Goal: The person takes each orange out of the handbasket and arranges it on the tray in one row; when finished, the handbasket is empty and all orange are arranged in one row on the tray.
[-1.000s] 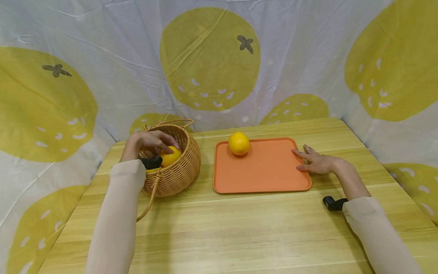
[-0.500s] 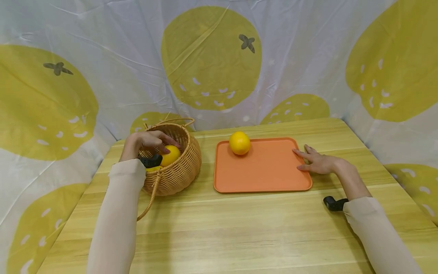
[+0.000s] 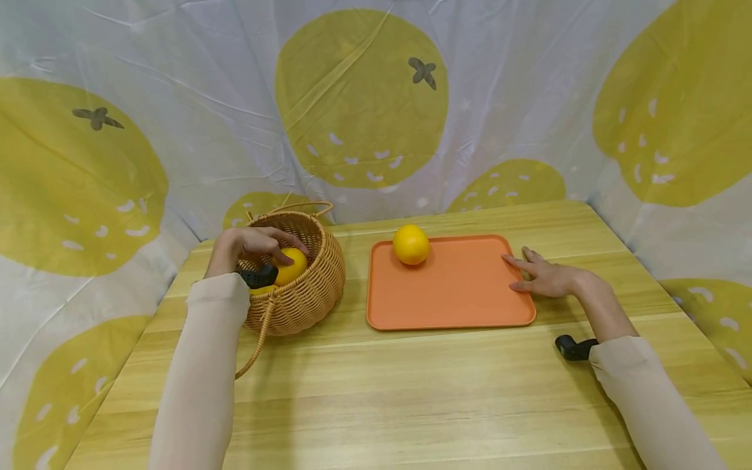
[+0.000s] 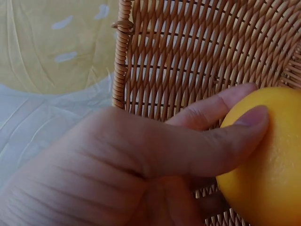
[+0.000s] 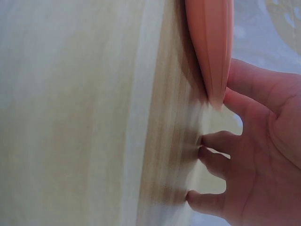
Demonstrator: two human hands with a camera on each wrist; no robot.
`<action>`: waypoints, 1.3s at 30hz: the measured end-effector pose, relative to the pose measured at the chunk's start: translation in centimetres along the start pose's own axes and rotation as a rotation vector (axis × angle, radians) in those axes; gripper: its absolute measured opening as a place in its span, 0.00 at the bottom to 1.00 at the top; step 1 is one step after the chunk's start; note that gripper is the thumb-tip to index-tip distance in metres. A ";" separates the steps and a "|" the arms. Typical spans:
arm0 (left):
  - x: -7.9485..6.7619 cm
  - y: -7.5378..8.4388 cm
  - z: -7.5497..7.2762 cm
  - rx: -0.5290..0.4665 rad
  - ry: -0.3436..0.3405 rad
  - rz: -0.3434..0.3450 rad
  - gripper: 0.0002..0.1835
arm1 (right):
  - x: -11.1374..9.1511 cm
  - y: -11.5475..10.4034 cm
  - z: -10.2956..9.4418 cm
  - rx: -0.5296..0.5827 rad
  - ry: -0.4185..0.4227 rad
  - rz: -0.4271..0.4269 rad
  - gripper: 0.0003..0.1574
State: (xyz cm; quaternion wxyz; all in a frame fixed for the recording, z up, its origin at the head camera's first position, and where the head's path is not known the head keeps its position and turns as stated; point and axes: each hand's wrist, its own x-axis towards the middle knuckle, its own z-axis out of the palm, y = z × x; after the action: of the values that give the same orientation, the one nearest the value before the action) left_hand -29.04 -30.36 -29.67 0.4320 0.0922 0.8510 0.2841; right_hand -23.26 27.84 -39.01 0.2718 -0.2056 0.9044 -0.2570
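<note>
In the head view my left hand point(image 3: 255, 243) reaches over the rim of a wicker basket point(image 3: 317, 290) at the left. It grips an orange point(image 3: 294, 266) inside. The left wrist view shows the thumb pressed on the near side of the orange point(image 4: 270, 165), with another finger behind it. A second yellow thing point(image 3: 261, 289) shows low in the basket, mostly hidden by a black wrist device. My right hand point(image 3: 549, 279) rests at the right edge of an orange-coloured tray point(image 3: 452, 294). Thumb and forefinger touch its rim; the other fingertips stand on the table.
Another orange point(image 3: 410, 245) sits at the tray's back left corner. One basket handle point(image 3: 261, 346) hangs down in front, the other point(image 3: 299, 207) leans at the back. A fruit-print cloth point(image 3: 499, 117) surrounds the wooden table point(image 3: 411, 398).
My left thumb and the orange it presses shift very slightly inside the basket. The right hand, the tray and the orange on it stay in place.
</note>
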 end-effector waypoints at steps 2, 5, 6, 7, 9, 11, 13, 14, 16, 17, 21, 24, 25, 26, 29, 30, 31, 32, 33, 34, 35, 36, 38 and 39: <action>-0.1 0.0 0.0 -0.011 0.014 0.003 0.28 | 0.0 0.0 0.0 0.002 -0.002 0.001 0.53; -0.3 -0.1 0.0 -0.025 0.056 0.024 0.29 | 0.0 0.0 0.0 0.004 -0.003 0.004 0.53; -0.3 -0.2 0.0 -0.030 0.072 0.033 0.30 | 0.0 0.0 0.0 0.004 -0.003 0.004 0.53; -0.4 -0.1 0.0 -0.038 0.087 0.038 0.30 | 0.0 0.0 0.0 0.005 -0.004 0.005 0.53; -0.5 -0.1 -0.1 -0.042 0.097 0.058 0.30 | 0.0 0.0 0.0 0.004 -0.003 0.004 0.53; -0.7 0.1 -0.2 -0.050 0.101 0.070 0.30 | 0.0 0.0 0.0 0.003 -0.002 0.002 0.53; -1.0 0.4 -0.2 -0.052 0.108 0.077 0.30 | 0.0 0.0 0.0 -0.001 -0.002 0.001 0.53; -1.2 0.5 -0.2 -0.051 0.113 0.085 0.29 | 0.0 0.0 0.0 -0.003 -0.001 0.001 0.53; -1.6 0.7 -0.3 -0.056 0.124 0.096 0.29 | 0.0 0.0 0.0 -0.004 0.000 0.000 0.53; -1.8 0.9 -0.4 -0.055 0.127 0.102 0.30 | 0.0 0.0 0.0 -0.004 0.000 0.000 0.53; -2.9 1.4 -0.6 -0.042 0.119 0.137 0.32 | 0.0 0.1 0.0 -0.001 -0.002 0.001 0.53; -3.6 1.9 -0.7 -0.028 0.124 0.172 0.31 | 0.0 0.1 0.0 0.002 -0.005 0.004 0.53; -3.8 2.1 -0.8 -0.033 0.133 0.188 0.31 | 0.0 0.1 0.0 0.004 -0.006 0.004 0.53; -4.0 2.4 -0.8 -0.044 0.147 0.200 0.30 | 0.0 0.1 0.0 0.006 -0.007 0.005 0.53; -4.7 3.4 -0.7 -0.085 0.195 0.237 0.27 | -0.1 0.2 0.0 0.007 -0.006 0.004 0.53; -5.0 3.7 -0.7 -0.096 0.223 0.248 0.26 | -0.1 0.2 0.0 0.007 -0.006 0.004 0.53; -5.2 4.2 -0.6 -0.115 0.246 0.263 0.26 | -0.1 0.2 0.0 0.007 -0.005 0.004 0.53; -5.5 4.6 -0.6 -0.132 0.273 0.278 0.25 | -0.1 0.2 0.0 0.006 -0.004 0.003 0.53; -5.7 5.0 -0.6 -0.141 0.304 0.298 0.24 | -0.1 0.2 0.0 0.005 -0.004 0.003 0.53; -5.9 5.5 -0.6 -0.155 0.330 0.320 0.24 | -0.1 0.2 0.0 0.005 -0.003 0.003 0.53; -6.0 5.9 -0.5 -0.167 0.357 0.343 0.24 | -0.1 0.2 0.0 0.004 -0.003 0.002 0.53; -6.1 6.4 -0.5 -0.180 0.381 0.370 0.25 | 0.0 0.2 0.0 0.003 -0.002 0.001 0.53; -6.2 7.4 -0.2 -0.214 0.427 0.408 0.25 | 0.0 0.1 0.0 0.001 -0.001 -0.001 0.53; -6.2 8.0 0.0 -0.231 0.446 0.421 0.26 | 0.0 0.1 -0.1 0.000 -0.001 -0.002 0.53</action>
State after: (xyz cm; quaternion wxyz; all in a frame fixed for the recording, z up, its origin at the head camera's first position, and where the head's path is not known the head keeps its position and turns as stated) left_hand -25.97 -26.28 -20.99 0.1746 0.1519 0.8490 0.4751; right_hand -23.34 27.96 -39.04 0.2720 -0.2065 0.9040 -0.2572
